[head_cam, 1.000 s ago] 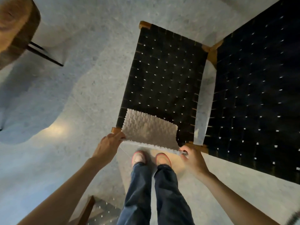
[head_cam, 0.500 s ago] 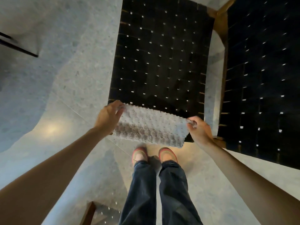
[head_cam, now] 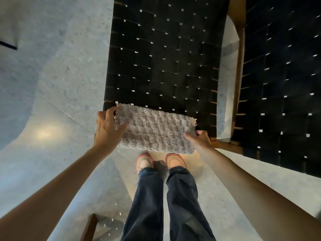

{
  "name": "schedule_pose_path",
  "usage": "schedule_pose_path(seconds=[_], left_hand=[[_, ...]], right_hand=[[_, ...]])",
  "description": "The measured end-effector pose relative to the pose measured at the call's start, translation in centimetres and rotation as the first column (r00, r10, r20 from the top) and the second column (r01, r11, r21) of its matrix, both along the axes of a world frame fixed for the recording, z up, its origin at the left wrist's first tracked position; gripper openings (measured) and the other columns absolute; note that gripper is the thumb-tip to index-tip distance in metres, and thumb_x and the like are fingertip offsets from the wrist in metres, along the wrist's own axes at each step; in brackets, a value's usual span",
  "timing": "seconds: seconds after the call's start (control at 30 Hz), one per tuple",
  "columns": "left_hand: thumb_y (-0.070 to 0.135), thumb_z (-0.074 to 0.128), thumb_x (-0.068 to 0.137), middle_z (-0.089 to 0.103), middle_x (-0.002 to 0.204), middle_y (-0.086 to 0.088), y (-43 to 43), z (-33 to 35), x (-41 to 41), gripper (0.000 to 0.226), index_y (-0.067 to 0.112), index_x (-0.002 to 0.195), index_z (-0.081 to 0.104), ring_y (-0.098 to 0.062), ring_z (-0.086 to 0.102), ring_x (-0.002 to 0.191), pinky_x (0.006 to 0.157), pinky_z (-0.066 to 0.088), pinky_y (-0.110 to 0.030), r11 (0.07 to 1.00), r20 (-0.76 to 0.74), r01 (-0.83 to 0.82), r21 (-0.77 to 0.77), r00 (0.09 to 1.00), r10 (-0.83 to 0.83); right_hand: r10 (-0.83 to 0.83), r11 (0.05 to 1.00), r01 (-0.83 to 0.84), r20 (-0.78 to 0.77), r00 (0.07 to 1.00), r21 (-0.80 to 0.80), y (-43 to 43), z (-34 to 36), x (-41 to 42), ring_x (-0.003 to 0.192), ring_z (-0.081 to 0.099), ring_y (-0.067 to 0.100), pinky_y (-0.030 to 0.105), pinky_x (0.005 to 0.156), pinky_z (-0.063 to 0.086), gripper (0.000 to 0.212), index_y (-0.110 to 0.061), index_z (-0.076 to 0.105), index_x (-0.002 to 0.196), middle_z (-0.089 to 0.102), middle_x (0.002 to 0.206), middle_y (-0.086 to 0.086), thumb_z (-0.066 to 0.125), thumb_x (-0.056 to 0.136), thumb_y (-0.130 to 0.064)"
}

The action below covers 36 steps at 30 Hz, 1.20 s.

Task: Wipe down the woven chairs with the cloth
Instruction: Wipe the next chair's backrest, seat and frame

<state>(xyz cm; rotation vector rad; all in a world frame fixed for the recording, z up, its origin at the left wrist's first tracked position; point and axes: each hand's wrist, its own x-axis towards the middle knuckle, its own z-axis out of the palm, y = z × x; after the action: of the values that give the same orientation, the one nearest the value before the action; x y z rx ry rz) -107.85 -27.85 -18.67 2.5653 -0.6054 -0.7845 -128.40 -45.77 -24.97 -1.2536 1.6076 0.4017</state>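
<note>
Open floor [head_cam: 60, 84] lies left of the left hand [head_cam: 106, 129]; a second woven chair [head_cam: 281, 84] stands near the right hand [head_cam: 199, 140].

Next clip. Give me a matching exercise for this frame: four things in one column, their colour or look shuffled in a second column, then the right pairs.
Things:
1. cloth
2. woven seat
3. shoes
4. trousers

Looks:
a. dark blue
b. grey, bumpy texture
c. black straps
d. orange-rimmed

Pairs: 1-b, 2-c, 3-d, 4-a
</note>
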Motion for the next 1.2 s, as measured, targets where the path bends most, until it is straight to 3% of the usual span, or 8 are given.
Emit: schedule_pose_path(seconds=[0.17, 0.3, 0.47, 0.63, 0.87, 0.97, 1.07, 1.2], left_hand=[[0.022, 0.066, 0.087, 0.056, 0.112, -0.011, 0.6, -0.4, 0.3, 0.054, 0.012, 0.134, 0.042, -0.019, 0.053, 0.092, 0.075, 0.043, -0.030, 0.992, -0.104, -0.110, -0.069, 0.989, 0.102], [0.022, 0.067, 0.086, 0.062, 0.105, -0.004, 0.4, -0.4, 0.7, 0.046, 0.013, 0.129, 0.050, -0.018, 0.059, 0.090, 0.072, 0.048, -0.026, 0.977, -0.212, -0.196, -0.090, 0.962, 0.173], [0.016, 0.067, 0.086, 0.066, 0.096, -0.002, 0.8, -0.2, 0.5, 0.033, 0.012, 0.119, 0.060, -0.021, 0.066, 0.094, 0.083, 0.055, -0.038, 0.971, -0.281, -0.217, -0.102, 0.942, 0.181], [0.013, 0.055, 0.093, 0.068, 0.101, -0.009, 1.2, -0.6, 0.9, 0.028, 0.014, 0.120, 0.061, -0.022, 0.066, 0.092, 0.084, 0.056, -0.039, 0.932, -0.386, -0.352, -0.083, 0.874, 0.296], [0.020, 0.039, 0.099, 0.060, 0.087, 0.002, 0.9, -0.4, 0.7, 0.033, 0.014, 0.127, 0.055, -0.017, 0.061, 0.084, 0.083, 0.055, -0.038, 0.894, -0.459, -0.447, -0.029, 0.801, 0.385], [0.024, 0.047, 0.097, 0.056, 0.112, -0.002, 1.1, 0.6, -1.0, 0.041, 0.016, 0.137, 0.041, -0.019, 0.055, 0.100, 0.084, 0.048, -0.032, 0.958, -0.161, -0.241, -0.154, 0.963, 0.217], [0.010, 0.054, 0.093, 0.054, 0.120, -0.010, 1.1, 1.5, -2.5, 0.036, 0.011, 0.128, 0.053, -0.027, 0.046, 0.105, 0.085, 0.041, -0.035, 0.966, 0.265, 0.156, -0.205, 0.959, -0.099], [0.003, 0.044, 0.096, 0.058, 0.119, -0.006, 0.2, 1.3, -4.2, 0.029, 0.010, 0.119, 0.060, -0.023, 0.049, 0.109, 0.092, 0.042, -0.032, 0.909, 0.112, 0.364, -0.204, 0.931, -0.347]], right_hand=[[0.055, 0.994, -0.053, 0.017, 0.998, -0.100, 0.6, 0.7, 0.6, 0.115, 0.055, 0.030, 0.039, 0.091, 0.049, 0.057, -0.007, 0.050, 0.128, 0.056, 0.125, 0.011, 0.069, 0.084, -0.038], [0.060, 0.947, 0.034, 0.282, 0.957, -0.318, 0.9, 4.3, 1.0, 0.083, 0.062, 0.005, 0.007, 0.060, 0.045, 0.031, -0.013, 0.053, 0.111, 0.064, 0.098, 0.000, 0.069, 0.087, -0.025], [0.200, 0.895, 0.007, 0.415, 0.888, -0.446, 3.5, 8.3, 4.1, 0.065, 0.060, -0.012, 0.008, 0.049, 0.045, 0.029, -0.023, 0.045, 0.106, 0.058, 0.083, -0.017, 0.068, 0.088, -0.020], [0.304, 0.931, -0.157, 0.463, 0.833, -0.329, 8.2, 8.1, 8.7, 0.080, 0.066, 0.017, 0.032, 0.066, 0.056, 0.028, -0.009, 0.052, 0.116, 0.066, 0.099, 0.005, 0.062, 0.091, -0.017], [0.322, 0.934, -0.178, 0.515, 0.794, -0.309, 10.3, 6.6, 9.5, 0.092, 0.063, 0.010, 0.016, 0.077, 0.051, 0.026, -0.010, 0.057, 0.124, 0.067, 0.114, 0.005, 0.049, 0.099, -0.013], [0.311, 0.821, -0.094, 0.302, 0.901, -0.563, 9.3, 5.7, 7.7, 0.115, 0.050, 0.018, 0.028, 0.094, 0.045, 0.034, -0.010, 0.055, 0.124, 0.058, 0.123, 0.004, 0.061, 0.091, -0.011], [0.130, 0.917, -0.075, 0.116, 0.985, -0.391, 8.2, 4.1, 6.5, 0.120, 0.036, 0.025, 0.035, 0.101, 0.035, 0.049, -0.010, 0.048, 0.128, 0.048, 0.129, 0.008, 0.069, 0.086, -0.026], [0.201, 0.959, -0.185, 0.056, 0.978, -0.213, 8.4, 2.3, 6.3, 0.120, 0.039, 0.030, 0.037, 0.098, 0.038, 0.041, -0.008, 0.060, 0.116, 0.051, 0.125, 0.014, 0.064, 0.088, -0.038]])
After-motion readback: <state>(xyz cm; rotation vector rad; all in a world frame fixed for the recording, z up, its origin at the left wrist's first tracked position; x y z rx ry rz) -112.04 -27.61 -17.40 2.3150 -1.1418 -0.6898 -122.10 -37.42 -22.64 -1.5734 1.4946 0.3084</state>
